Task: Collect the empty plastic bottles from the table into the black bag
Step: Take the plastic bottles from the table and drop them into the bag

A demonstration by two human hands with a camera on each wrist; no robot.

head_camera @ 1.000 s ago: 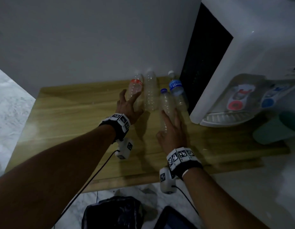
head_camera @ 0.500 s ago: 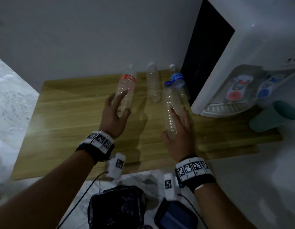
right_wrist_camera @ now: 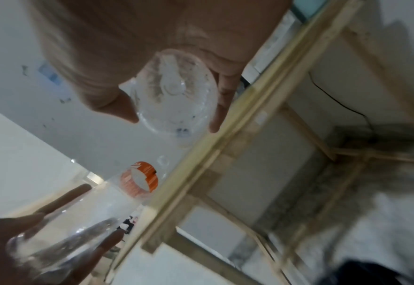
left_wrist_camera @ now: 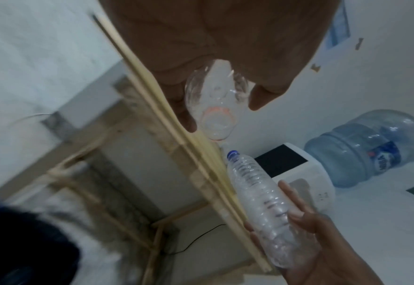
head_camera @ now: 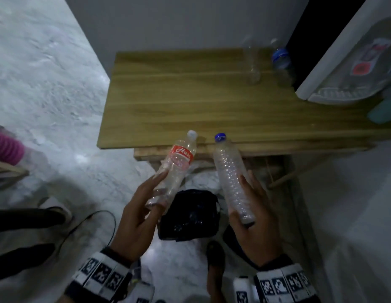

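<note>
My left hand [head_camera: 144,206] grips the lower part of a clear bottle with a red label [head_camera: 177,165], its white cap pointing up. My right hand [head_camera: 251,206] grips a ribbed clear bottle with a blue cap [head_camera: 231,178]. Both bottles are held off the wooden table [head_camera: 190,106], above the black bag [head_camera: 190,215] that lies open on the floor between my hands. The left wrist view shows the red-label bottle's base [left_wrist_camera: 213,100] between my fingers, and the right wrist view shows the ribbed bottle's base [right_wrist_camera: 174,92]. Two more bottles stand at the table's back: a clear one [head_camera: 252,62] and a blue-labelled one [head_camera: 282,64].
A white water dispenser [head_camera: 347,62] stands on the table's right end, with a teal cup [head_camera: 382,112] beside it. A cable [head_camera: 89,221] runs over the floor at left. The table's wooden frame [head_camera: 277,180] lies below its front edge. Another person's dark legs show at far left.
Both hands have lifted their bottles off the table and drawn them back towards me, over the black bag. The view has tipped down to the floor.
</note>
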